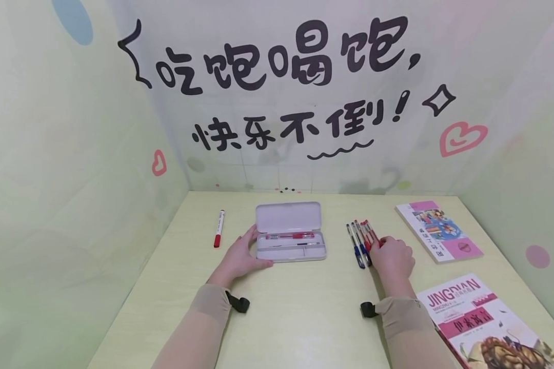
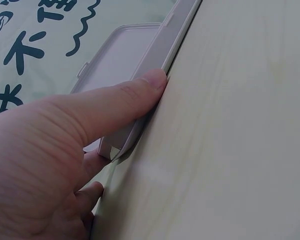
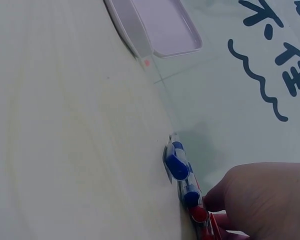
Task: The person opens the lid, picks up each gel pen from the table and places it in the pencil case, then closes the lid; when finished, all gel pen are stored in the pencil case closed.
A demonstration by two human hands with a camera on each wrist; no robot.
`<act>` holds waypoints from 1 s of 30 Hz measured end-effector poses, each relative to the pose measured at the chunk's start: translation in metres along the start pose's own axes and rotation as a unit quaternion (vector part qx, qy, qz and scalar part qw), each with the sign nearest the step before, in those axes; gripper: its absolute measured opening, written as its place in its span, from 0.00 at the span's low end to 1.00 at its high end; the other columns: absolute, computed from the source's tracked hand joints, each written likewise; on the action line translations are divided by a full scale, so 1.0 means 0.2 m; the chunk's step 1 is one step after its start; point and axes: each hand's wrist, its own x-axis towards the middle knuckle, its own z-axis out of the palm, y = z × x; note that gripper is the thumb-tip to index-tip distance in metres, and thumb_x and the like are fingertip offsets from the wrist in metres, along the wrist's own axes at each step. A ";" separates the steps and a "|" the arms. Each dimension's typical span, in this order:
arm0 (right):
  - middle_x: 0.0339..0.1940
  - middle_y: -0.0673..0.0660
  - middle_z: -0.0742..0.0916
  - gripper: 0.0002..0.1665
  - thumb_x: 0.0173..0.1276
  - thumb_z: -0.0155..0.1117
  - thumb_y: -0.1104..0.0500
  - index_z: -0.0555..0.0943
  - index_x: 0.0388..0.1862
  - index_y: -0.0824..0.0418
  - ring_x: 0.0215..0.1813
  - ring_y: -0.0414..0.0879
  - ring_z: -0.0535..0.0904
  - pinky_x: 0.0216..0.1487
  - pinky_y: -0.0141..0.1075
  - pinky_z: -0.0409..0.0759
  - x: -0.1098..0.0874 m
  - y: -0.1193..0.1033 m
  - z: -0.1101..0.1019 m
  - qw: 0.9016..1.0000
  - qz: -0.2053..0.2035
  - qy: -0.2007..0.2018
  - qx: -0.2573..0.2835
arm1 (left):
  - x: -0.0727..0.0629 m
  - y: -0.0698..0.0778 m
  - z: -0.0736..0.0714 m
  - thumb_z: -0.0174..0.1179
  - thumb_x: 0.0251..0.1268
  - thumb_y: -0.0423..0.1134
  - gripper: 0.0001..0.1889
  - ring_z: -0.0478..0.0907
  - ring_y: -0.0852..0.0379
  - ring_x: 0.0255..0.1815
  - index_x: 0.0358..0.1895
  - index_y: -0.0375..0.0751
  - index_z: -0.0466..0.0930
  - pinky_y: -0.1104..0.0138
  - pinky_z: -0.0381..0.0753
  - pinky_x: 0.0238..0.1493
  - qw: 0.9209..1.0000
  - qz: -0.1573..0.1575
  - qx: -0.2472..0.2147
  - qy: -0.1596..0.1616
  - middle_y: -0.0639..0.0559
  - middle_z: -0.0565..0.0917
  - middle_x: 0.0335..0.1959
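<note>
An open pencil case (image 1: 290, 254), pale lilac inside, lies on the table with its lid raised at the back. Inside it are a red pen (image 1: 300, 235) and a thin dark-tipped pen (image 1: 307, 244). My left hand (image 1: 241, 259) grips the case's left end, thumb (image 2: 135, 95) along the front wall. To the right lies a row of pens, blue-capped pens (image 1: 359, 252) on the left and red pens (image 1: 365, 229) beside them. At the row's right side my right hand (image 1: 394, 261) pinches a red pen (image 3: 215, 226); its fingertips are partly hidden.
A white marker with a red cap (image 1: 219, 229) lies left of the case. Two books rest on the right, a smaller pink-and-white book (image 1: 438, 230) behind and a larger book (image 1: 480, 318) nearer. A printed cloth wall (image 1: 277, 169) borders the table's back.
</note>
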 end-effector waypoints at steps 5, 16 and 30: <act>0.57 0.77 0.86 0.27 0.82 0.56 0.48 0.83 0.63 0.69 0.57 0.74 0.82 0.54 0.65 0.82 0.00 0.00 0.00 1.000 0.006 0.006 0.019 | 0.00 0.00 0.00 0.89 0.47 0.59 0.71 0.51 0.29 0.92 0.92 0.63 0.49 0.30 0.55 0.89 1.000 -0.002 0.000 0.000 0.55 0.69 0.88; 0.55 0.71 0.88 0.19 0.82 0.58 0.53 0.82 0.60 0.65 0.54 0.68 0.84 0.54 0.64 0.79 0.01 -0.01 0.00 0.998 0.006 0.034 0.060 | 0.00 0.00 0.00 0.89 0.47 0.59 0.71 0.50 0.29 0.93 0.92 0.63 0.48 0.29 0.55 0.88 1.000 -0.005 0.001 0.000 0.55 0.68 0.88; 0.56 0.71 0.89 0.20 0.83 0.61 0.52 0.84 0.60 0.65 0.59 0.71 0.84 0.60 0.68 0.76 0.00 -0.03 0.01 0.994 -0.030 0.064 0.080 | 0.00 0.01 0.00 0.89 0.47 0.58 0.71 0.53 0.29 0.92 0.92 0.59 0.49 0.30 0.56 0.88 1.000 0.002 0.005 0.000 0.54 0.69 0.88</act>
